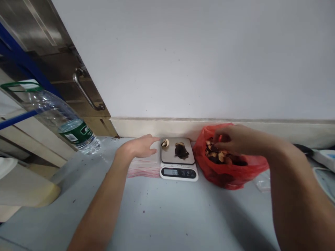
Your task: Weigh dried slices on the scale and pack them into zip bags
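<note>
A white digital kitchen scale (178, 166) sits against the wall, its display lit with what looks like 10.0. On its plate lie a dark, dried mushroom-like piece (181, 150) and a smaller pale piece (165, 143). My left hand (143, 148) hovers just left of the scale, fingers apart, holding nothing. Beneath it is a stack of clear zip bags (143, 167) with pink-red edges. My right hand (230, 139) reaches into the mouth of a red plastic bag (227, 177) full of brown dried pieces (220, 157). Its fingers are curled at the contents; whatever they grip is hidden.
On the left stand a large water bottle (74, 129) with a green label and a whitish plastic container (28, 184). A small clear bag (262, 182) lies right of the red bag. Dark crumbs dot the grey-blue tabletop (162, 219).
</note>
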Tool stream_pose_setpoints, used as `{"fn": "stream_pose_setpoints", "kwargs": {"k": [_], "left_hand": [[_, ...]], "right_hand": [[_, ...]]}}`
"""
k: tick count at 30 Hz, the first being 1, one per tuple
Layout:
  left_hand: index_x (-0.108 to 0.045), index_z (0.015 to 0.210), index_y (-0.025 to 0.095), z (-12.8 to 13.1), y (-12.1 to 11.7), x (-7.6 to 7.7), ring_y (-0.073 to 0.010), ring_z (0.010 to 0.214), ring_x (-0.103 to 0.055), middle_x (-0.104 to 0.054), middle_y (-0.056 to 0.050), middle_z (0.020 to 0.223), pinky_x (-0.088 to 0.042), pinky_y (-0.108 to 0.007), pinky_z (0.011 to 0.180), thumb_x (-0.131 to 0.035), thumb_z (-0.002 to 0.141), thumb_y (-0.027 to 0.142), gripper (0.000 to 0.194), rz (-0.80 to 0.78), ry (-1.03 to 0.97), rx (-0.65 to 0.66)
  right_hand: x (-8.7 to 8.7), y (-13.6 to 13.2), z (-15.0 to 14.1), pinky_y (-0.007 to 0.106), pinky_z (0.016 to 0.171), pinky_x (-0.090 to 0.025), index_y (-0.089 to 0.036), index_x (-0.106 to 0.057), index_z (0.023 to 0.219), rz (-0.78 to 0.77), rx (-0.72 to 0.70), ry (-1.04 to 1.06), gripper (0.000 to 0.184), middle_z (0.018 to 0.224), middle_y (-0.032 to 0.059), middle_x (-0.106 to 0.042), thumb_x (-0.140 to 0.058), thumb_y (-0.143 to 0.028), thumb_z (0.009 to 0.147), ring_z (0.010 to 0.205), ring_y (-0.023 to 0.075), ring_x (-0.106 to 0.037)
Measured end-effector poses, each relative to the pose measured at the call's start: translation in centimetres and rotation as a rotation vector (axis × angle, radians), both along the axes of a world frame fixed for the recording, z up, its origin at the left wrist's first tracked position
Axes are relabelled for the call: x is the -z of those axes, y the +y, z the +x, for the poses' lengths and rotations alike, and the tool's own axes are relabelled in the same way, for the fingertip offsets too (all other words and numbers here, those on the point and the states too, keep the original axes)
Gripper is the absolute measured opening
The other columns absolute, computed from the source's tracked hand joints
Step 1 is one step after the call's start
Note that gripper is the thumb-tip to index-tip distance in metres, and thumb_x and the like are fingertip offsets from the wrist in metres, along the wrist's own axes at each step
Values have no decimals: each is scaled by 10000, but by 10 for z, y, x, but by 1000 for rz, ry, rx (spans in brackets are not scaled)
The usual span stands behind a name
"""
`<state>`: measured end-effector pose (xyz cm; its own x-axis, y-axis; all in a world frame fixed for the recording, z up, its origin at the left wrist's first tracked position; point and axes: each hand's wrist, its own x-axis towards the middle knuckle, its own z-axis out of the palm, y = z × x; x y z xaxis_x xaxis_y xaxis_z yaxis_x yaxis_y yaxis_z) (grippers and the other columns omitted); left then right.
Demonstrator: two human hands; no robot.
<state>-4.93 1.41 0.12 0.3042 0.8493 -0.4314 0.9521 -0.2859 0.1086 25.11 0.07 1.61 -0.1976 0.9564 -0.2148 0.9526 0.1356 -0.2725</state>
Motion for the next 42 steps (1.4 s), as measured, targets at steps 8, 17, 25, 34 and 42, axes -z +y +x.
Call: {"fn": "stream_pose_setpoints", "kwargs": {"k": [8,17,25,34,42], "left_hand": [[-721,1112,206,-8,1,-5,-260,985,-710,-763,-74,1157,-514,-278,754,-707,661,280,457,-168,92,-99],[-637,980,213,-18,-6,-25,-200,859,-702,-745,-35,913,-504,-270,729,-526,794,152,225,117,-155,-77],[-457,862,244,-2,-30,-37,-166,757,-677,-641,27,772,-562,-260,667,-594,782,290,165,529,-689,73],[-476,834,235,7,-32,-36,-153,712,-668,-648,26,768,-586,-270,674,-674,792,283,208,701,-836,101],[-427,1545,272,-1,-24,-24,-367,1553,-319,-390,-127,1668,-333,-506,1238,-920,573,608,1140,296,-600,298]], "right_hand": [[-1,-3,-13,309,580,-462,-267,-716,849,207,-34,47,126,813,30,-760,-603,-323,852,685,215,-670],[-2,-14,-65,262,672,-479,-241,-704,1172,250,-256,404,284,857,8,-780,-513,-205,965,715,165,-687],[31,-8,-102,313,699,-479,-199,-627,921,279,-400,742,243,893,56,-726,-484,-375,1009,738,183,-652],[26,-9,-105,282,564,-326,-208,-507,575,305,-211,554,390,545,-12,-526,-574,-307,946,529,122,-448],[23,-11,-102,256,562,-425,-194,-589,623,210,-254,917,251,589,-15,-606,-706,-318,807,557,127,-563]]}}
